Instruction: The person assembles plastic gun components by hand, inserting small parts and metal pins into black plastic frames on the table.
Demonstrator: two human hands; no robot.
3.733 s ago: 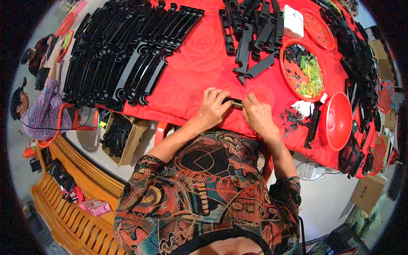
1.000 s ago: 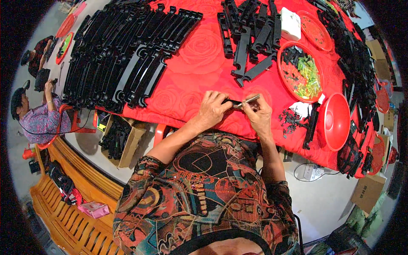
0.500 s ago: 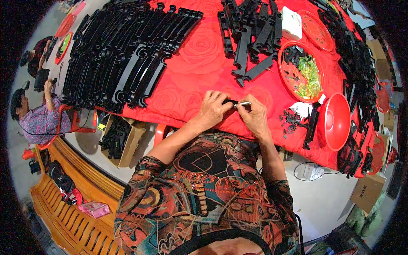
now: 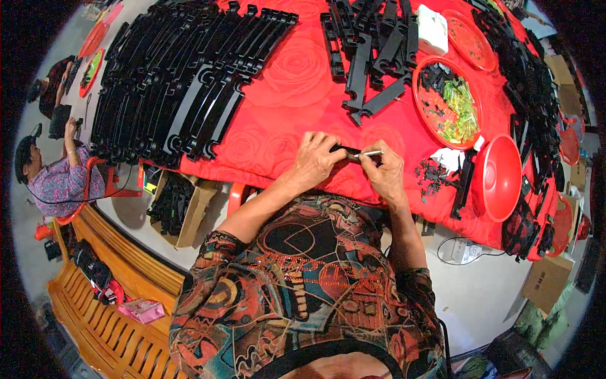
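Over the front edge of the red tablecloth [image 4: 297,95], my left hand [image 4: 315,161] is closed around a black plastic part [image 4: 348,151], mostly hidden by the fingers. My right hand [image 4: 386,170] pinches a slim, silvery pen-like tool [image 4: 371,153]. Its tip meets the end of the black part, between the two hands. Beyond them lies a loose heap of long black plastic parts [image 4: 360,69] with notched ends. Many similar parts [image 4: 183,82] stand in tight rows to the left.
On the right, a red basin [image 4: 421,104] holds yellow-green strips and black bits, beside a tilted red bowl [image 4: 500,180]. Black scraps [image 4: 435,180] and white tissue [image 4: 448,159] lie nearby. A wooden bench [image 4: 113,316] stands lower left; a seated person [image 4: 60,177] is at far left.
My right hand has shifted slightly right, and the tool now lies a little flatter. More of the black part shows between my hands. My left hand stays nearly in place.
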